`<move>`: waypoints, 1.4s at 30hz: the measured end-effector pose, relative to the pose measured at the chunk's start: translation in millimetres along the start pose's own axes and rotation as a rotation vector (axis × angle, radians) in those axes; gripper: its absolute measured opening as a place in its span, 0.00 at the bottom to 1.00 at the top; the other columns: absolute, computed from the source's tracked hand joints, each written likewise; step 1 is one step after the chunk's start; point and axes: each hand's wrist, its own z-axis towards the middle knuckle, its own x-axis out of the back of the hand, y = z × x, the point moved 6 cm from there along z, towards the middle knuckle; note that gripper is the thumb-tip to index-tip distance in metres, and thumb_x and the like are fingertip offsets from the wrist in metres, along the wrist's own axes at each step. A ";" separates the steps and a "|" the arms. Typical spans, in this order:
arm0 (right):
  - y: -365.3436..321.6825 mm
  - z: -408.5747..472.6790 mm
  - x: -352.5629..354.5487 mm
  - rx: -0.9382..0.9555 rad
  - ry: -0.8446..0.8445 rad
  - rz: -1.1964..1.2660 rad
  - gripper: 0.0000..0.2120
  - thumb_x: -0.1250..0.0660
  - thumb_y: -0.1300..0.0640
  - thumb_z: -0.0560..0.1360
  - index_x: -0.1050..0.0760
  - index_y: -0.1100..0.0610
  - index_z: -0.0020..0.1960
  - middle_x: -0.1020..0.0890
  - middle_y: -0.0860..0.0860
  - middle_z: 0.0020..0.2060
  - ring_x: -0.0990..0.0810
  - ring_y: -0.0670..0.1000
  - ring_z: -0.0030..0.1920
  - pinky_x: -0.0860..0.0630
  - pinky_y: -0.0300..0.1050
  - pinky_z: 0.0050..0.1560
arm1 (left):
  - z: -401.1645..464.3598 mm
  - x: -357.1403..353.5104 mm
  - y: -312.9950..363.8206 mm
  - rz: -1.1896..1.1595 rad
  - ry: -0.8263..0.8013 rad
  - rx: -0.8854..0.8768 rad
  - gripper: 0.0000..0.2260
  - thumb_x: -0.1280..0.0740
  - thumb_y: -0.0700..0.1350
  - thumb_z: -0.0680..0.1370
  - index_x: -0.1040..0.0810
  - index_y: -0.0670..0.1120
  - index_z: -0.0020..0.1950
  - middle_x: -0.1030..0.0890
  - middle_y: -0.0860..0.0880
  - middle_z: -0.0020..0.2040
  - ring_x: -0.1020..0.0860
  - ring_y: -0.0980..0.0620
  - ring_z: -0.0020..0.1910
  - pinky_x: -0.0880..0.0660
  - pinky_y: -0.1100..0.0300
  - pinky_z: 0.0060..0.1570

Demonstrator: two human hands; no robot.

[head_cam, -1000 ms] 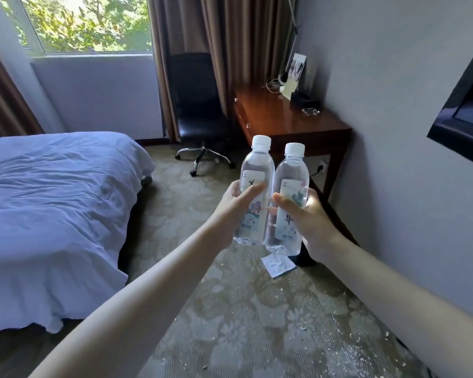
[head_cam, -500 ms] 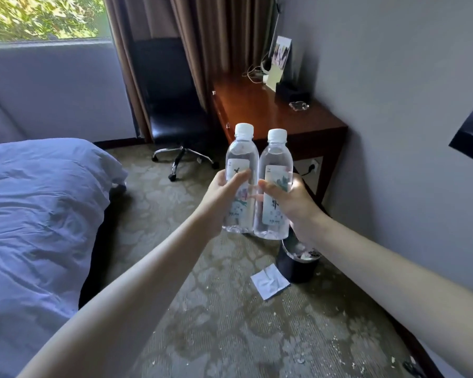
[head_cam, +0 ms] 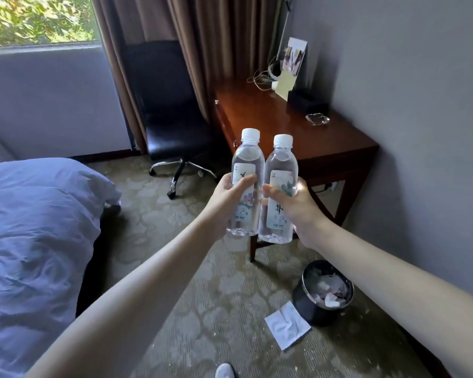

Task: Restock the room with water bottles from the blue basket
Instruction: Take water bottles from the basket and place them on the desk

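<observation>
Two water bottles are held upright and side by side in front of the near edge of the wooden desk (head_cam: 271, 115), their sides touching or nearly so. The left bottle (head_cam: 245, 170) is gripped by the left hand (head_cam: 228, 199), the thumb laid across its label and the fingers curled behind; the right bottle (head_cam: 280, 175) is gripped by the right hand (head_cam: 294, 205) in the same way. The desk is set against the grey wall (head_cam: 407, 105), and open patterned carpet (head_cam: 202, 296) is seen between it and the bed (head_cam: 33, 241), whose rumpled edge hangs at the left. A black office chair (head_cam: 170, 113) stands just beside the desk's far corner, in front of the brown curtain (head_cam: 202, 36). On the desktop a glass ashtray (head_cam: 317, 119), a black box (head_cam: 306, 102) and a propped card (head_cam: 294, 61) are kept near the wall, with bare wood left toward the front edge. A black waste bin (head_cam: 311, 306) holding crumpled paper stands on the floor by the wall, and a white sheet (head_cam: 287, 328) lies just beside it. Both bottles are full of clear water and capped in white. Their labels are white with coloured artwork and dark characters too small to be read.
</observation>
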 end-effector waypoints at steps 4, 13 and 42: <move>-9.0 56.3 -17.3 -0.011 0.007 0.021 0.21 0.29 0.52 0.72 0.29 0.55 0.62 0.17 0.54 0.51 0.16 0.53 0.49 0.19 0.44 0.42 | 65.5 26.2 7.1 -0.014 -0.078 0.011 0.07 0.36 0.52 0.78 0.30 0.52 0.53 0.20 0.46 0.50 0.19 0.53 0.41 0.21 0.56 0.39; -12.0 163.3 -17.3 -0.058 0.161 0.087 0.28 0.28 0.50 0.70 0.35 0.53 0.65 0.20 0.53 0.55 0.18 0.50 0.51 0.22 0.46 0.44 | 192.8 43.1 13.3 -0.023 -0.180 0.040 0.10 0.36 0.52 0.78 0.28 0.50 0.56 0.19 0.48 0.50 0.18 0.51 0.46 0.20 0.53 0.47; -6.7 473.1 108.6 -0.124 0.640 0.051 0.26 0.28 0.45 0.69 0.35 0.47 0.63 0.20 0.51 0.55 0.19 0.49 0.55 0.22 0.55 0.57 | 581.0 -43.8 22.8 0.132 -0.713 0.125 0.21 0.36 0.56 0.77 0.34 0.50 0.66 0.20 0.48 0.56 0.19 0.50 0.53 0.22 0.57 0.47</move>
